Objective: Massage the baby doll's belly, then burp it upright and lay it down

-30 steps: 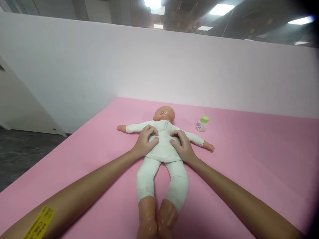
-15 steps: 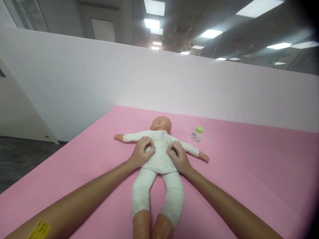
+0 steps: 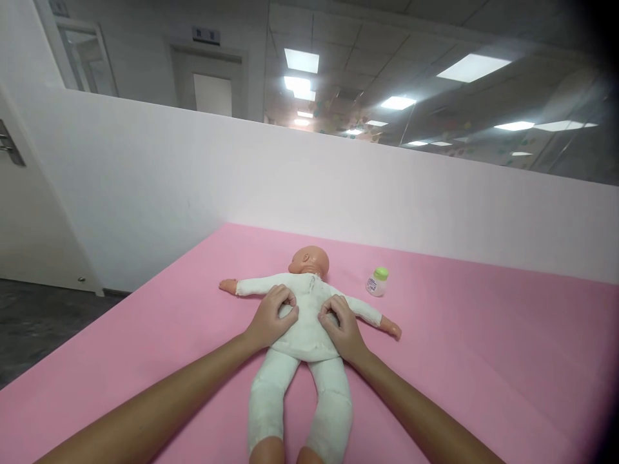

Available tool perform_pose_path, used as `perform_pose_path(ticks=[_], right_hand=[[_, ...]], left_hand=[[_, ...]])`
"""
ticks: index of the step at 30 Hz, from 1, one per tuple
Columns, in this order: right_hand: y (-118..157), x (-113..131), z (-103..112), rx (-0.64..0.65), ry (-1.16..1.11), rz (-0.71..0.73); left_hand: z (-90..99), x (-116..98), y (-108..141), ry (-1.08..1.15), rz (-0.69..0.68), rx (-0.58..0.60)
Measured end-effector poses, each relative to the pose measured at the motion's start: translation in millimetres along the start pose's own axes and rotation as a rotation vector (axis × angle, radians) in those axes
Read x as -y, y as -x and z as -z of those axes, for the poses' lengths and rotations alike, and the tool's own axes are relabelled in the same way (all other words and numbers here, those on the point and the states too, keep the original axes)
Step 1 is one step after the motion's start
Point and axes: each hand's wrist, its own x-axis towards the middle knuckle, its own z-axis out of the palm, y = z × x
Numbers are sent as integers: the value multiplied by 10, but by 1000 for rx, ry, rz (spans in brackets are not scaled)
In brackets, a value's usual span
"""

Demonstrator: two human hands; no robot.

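Observation:
A baby doll (image 3: 305,335) in a white cloth body lies with its back up on a pink surface. Its bald head (image 3: 312,259) points away from me, face turned left, and its arms stretch out sideways. On the left side of the doll's back, my left hand (image 3: 275,314) is curled, thumb and fingertips drawn together against the cloth. My right hand (image 3: 342,325) mirrors it on the right side, fingers bent in a pinch at the back. Whether cloth is caught between the fingertips is hard to see.
Beyond the doll's right arm stands a small clear bottle (image 3: 377,283) with a green cap. The pink tabletop (image 3: 464,348) meets a white partition (image 3: 387,200) at the back. A door (image 3: 33,212) and dark floor (image 3: 29,328) are at the left.
The camera has tipped up a little, so everything sits lower in view. Both hands keep their curled shape on the doll's back, with barely any shift.

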Motion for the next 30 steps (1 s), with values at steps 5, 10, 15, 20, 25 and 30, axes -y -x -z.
perform_pose_path(ticks=[5, 10, 15, 20, 25, 30], right_hand=[[10, 6, -2, -8, -39, 22], [16, -1, 1, 4, -72, 20], [18, -23, -4, 31, -67, 10], [9, -30, -4, 28, -68, 18], [-5, -19, -4, 22, -65, 20], [-8, -7, -9, 21, -88, 11]], left_hand=[[22, -19, 12, -12, 18, 3], [31, -12, 26, 22, 33, 28], [18, 10, 40, 52, 23, 20], [13, 26, 33, 56, 25, 29], [19, 23, 21, 64, 30, 27], [29, 20, 2, 62, 32, 24]])
